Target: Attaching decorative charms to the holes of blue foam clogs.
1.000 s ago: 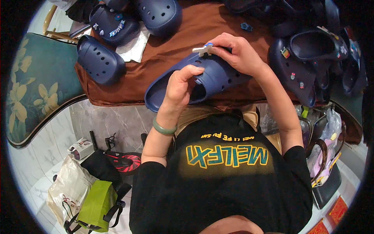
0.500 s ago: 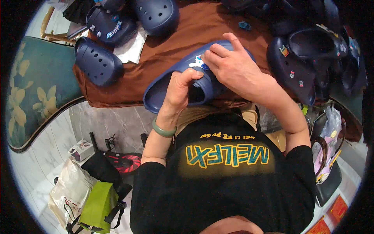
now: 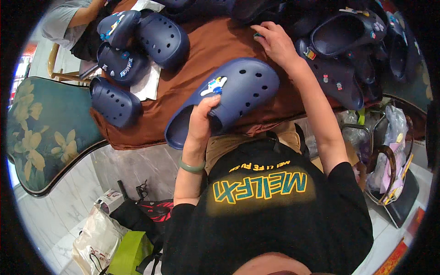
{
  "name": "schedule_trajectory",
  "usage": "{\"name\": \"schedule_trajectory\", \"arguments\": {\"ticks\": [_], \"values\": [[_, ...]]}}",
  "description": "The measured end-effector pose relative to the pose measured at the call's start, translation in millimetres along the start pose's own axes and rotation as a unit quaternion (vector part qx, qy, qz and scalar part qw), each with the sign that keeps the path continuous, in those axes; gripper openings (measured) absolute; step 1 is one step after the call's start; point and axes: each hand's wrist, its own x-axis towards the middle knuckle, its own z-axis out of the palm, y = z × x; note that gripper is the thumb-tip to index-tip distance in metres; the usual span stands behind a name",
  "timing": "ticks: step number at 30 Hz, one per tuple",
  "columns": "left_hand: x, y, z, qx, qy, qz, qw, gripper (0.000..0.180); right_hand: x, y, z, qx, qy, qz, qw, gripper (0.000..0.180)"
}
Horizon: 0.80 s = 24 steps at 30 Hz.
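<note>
My left hand (image 3: 200, 118) grips a navy foam clog (image 3: 247, 75) at the edge of its foot opening, the thumb on top near the strap side. A white and blue shoe charm (image 3: 213, 86) sits on the clog's upper, and the other holes in view have no charm. My right hand (image 3: 278, 45) is beyond the clog, over the brown cloth, its thumb and fingers closed on a small blue-green shoe charm (image 3: 258, 35). The fingers hide most of that charm.
Several navy clogs (image 3: 162, 39) lie at the left, some on white paper (image 3: 147, 85). More decorated clogs (image 3: 337, 80) are piled at the right. A brown cloth (image 3: 201, 43) covers the table. Another person's arm (image 3: 87, 13) shows at upper left. Flowered chair backs (image 3: 55, 137) flank the table.
My right hand has left the clog's upper and reached away to the small charm on the cloth, closing on it. The left hand keeps hold of the clog. The whole view has shifted.
</note>
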Motion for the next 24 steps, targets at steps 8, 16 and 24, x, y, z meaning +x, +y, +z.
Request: {"name": "schedule_trajectory", "arguments": {"ticks": [8, 16, 24], "values": [[17, 7, 3, -0.092, 0.052, 0.046, 0.993, 0.032, -9, 2, 10, -0.086, 0.013, -0.005, 0.996, 0.017], [17, 8, 5, -0.097, 0.036, 0.052, 0.993, 0.032, -4, -65, -37, 0.162, 0.013, -0.023, 0.986, 0.008], [10, -3, 0, -0.058, 0.054, 0.035, 0.996, 0.028, -6, -79, -16, 0.203, -0.026, -0.047, 0.978, 0.010]]}}
